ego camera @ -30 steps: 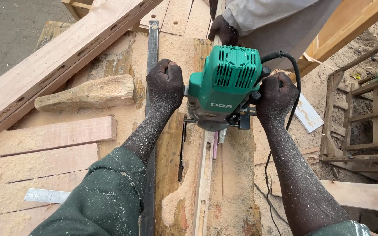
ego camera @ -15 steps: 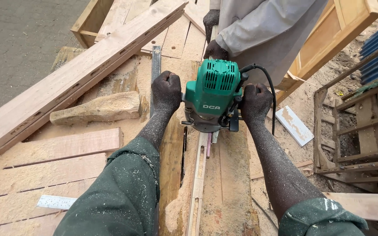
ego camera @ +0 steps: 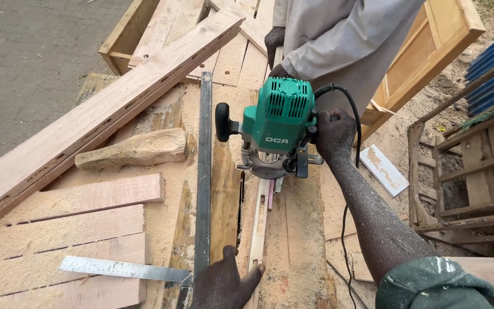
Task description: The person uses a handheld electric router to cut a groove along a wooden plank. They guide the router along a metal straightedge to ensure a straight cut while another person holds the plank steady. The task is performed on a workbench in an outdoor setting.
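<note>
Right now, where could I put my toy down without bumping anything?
Free: the sawdusty boards left of the metal square, below the rough wood chunk. Crowded: around the green router, held by the right hand, with the left hand on the thin strip.

Your right hand (ego camera: pixel 334 133), up at about one o'clock from the middle of the view, is bare, with no glove, ring or watch showing, and it is dusted all over with fine pale sawdust that runs on down your bare forearm as a speckled coat. At about five o'clock your right sleeve (ego camera: pixel 430 283) shows as a dark green cloth cuff, bunched and creased, flecked with a few pale paint-like spots and dust. Your left hand (ego camera: pixel 224 283), at six o'clock on the bottom edge, is likewise bare, showing only the knuckles, fingers and out-turned thumb, with no sleeve in view.
</note>
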